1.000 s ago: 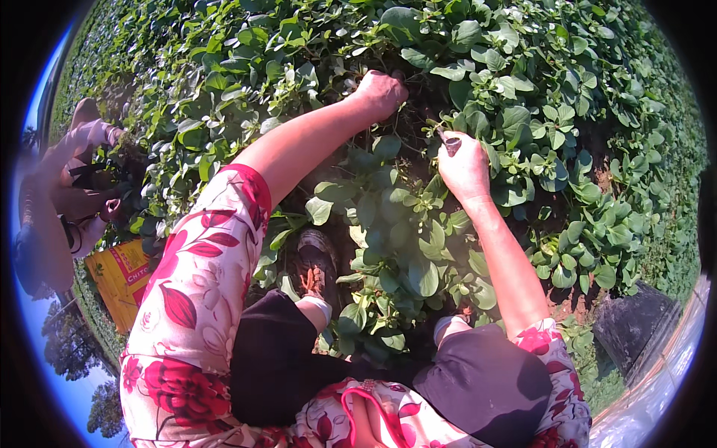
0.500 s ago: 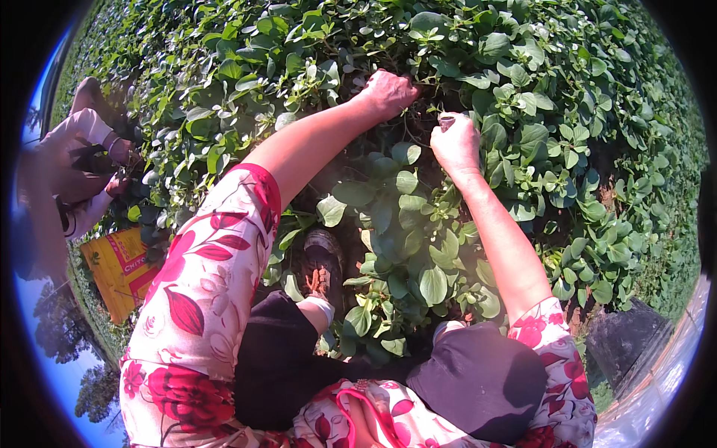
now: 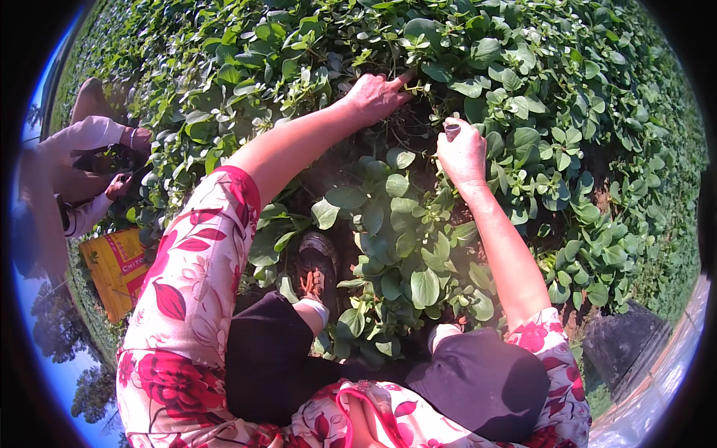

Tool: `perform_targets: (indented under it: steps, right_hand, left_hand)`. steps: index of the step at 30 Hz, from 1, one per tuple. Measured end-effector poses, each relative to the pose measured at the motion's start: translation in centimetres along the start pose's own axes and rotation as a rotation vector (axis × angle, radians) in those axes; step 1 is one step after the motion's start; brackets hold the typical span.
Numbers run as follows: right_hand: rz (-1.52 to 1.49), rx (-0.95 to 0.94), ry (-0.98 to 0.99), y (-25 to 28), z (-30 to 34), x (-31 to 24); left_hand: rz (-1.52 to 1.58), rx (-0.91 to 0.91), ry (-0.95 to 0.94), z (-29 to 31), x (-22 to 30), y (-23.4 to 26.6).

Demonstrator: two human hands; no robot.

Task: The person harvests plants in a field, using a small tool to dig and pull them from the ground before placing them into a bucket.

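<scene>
My left hand [image 3: 376, 98] reaches into the low leafy plants [image 3: 426, 287] ahead of me, its index finger stretched out among thin stems. The other fingers are partly bent, and nothing shows in the hand. Just to the right and nearer, my right hand [image 3: 464, 155] is closed around a dark, round-ended handle [image 3: 452, 130]. The working end of that tool is hidden, so its kind does not show. Between the two hands lie bare stems and shaded brown soil.
At far left, another person's hands [image 3: 119, 185] work among the plants. A yellow and red box [image 3: 116, 272] stands near them. My shoe [image 3: 317, 272] rests on soil between plants. A black container [image 3: 624, 345] and pale sheeting [image 3: 661, 388] lie at lower right.
My left hand has drawn slightly left and nearer, and its index finger has straightened out of a closed grip. My right hand has shifted slightly right and nearer, still around the handle.
</scene>
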State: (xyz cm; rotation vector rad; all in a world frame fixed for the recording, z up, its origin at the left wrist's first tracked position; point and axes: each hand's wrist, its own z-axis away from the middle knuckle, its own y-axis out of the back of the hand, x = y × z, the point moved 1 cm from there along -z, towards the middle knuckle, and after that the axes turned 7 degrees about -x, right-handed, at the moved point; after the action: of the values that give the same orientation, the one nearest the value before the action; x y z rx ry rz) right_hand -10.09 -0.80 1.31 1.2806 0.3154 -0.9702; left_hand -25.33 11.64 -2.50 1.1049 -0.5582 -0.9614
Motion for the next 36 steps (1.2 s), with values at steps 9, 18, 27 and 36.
perform_targets:
  steps: [9,18,27,36]
  right_hand:
    - [-0.026,0.002,-0.016,-1.8,-2.6,-0.4]
    - [0.494,-0.061,0.299,-2.1,-4.9,-0.2]
    - [0.123,0.043,0.144,1.4,-0.7,0.5]
    - [0.384,-0.081,0.178,-0.8,-6.5,0.2]
  left_hand:
    - [-0.017,-0.23,0.111,-6.0,-0.9,0.9]
    - [0.055,0.0,0.211,-6.7,-1.5,-0.5]
    - [0.105,-0.014,0.227,-4.2,-2.4,-1.7]
    - [0.235,0.11,0.172,-4.8,-2.3,-2.1]
